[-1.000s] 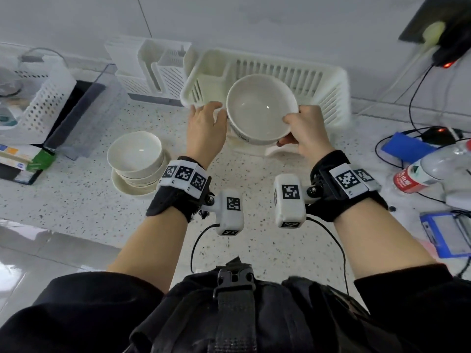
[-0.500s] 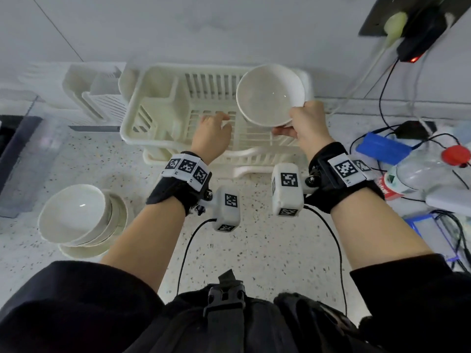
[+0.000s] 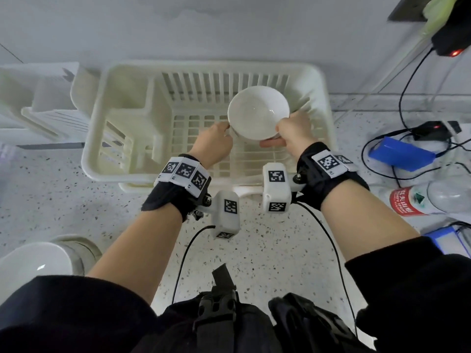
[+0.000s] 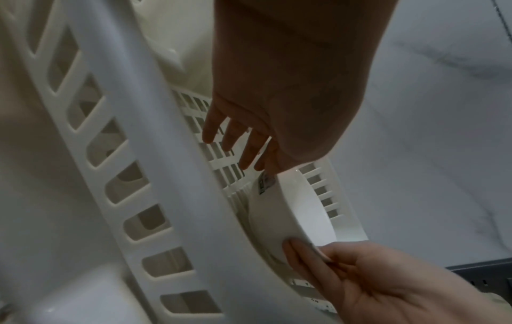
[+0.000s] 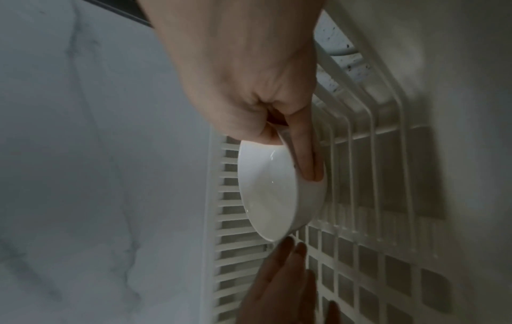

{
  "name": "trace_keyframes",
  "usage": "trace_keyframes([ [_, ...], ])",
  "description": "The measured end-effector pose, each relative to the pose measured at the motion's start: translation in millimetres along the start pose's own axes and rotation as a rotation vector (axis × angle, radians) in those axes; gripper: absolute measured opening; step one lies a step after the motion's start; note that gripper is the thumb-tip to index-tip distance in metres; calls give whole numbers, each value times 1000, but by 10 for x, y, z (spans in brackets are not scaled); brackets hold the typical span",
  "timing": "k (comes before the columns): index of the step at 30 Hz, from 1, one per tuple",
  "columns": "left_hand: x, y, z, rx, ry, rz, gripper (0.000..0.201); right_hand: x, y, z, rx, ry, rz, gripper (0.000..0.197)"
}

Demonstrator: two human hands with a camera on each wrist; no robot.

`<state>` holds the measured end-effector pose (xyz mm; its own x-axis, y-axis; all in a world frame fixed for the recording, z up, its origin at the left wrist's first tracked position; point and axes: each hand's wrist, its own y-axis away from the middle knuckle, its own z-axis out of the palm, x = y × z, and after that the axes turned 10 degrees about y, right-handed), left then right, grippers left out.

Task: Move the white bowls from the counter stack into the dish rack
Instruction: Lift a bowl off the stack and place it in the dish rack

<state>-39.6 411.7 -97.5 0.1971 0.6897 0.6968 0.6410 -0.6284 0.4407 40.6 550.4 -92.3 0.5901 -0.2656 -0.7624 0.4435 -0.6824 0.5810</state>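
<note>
Your right hand [image 3: 293, 128] pinches the rim of a white bowl [image 3: 257, 113], thumb inside and fingers [image 5: 307, 157] along its outer wall, holding it tilted inside the dish rack [image 3: 96, 138], toward the right end over the slatted floor. Your left hand [image 3: 214, 146] has its fingers [image 4: 235, 140] straight and slightly spread, just beside the bowl's left edge; whether they touch it cannot be told. The remaining stack of bowls [image 3: 35, 261] sits on the speckled surface [image 3: 254, 250] at your lower left, well apart from the rack.
</note>
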Motion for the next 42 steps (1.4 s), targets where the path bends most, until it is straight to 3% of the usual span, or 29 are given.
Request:
trace_keyframes([
  [12,-76,-26,73,-88,5,-114,51,-10,-105,1,-14,-103,88,49],
  [22,73,503,-52,-25,92,-35,47,-29,348,-153,-77,24,10,44],
  [27,125,1014,-83,68,151,53,44,18,848,-293,-21,122,-178,48],
  [33,122,1675,-101,245,218,131,42,171,1640,-273,-24,63,-530,25],
  [38,-177,2145,-131,448,300,131,40,374,2116,-17,-90,198,-839,19],
  [42,-521,2503,-152,556,316,105,38,554,2366,301,-134,361,-992,22],
])
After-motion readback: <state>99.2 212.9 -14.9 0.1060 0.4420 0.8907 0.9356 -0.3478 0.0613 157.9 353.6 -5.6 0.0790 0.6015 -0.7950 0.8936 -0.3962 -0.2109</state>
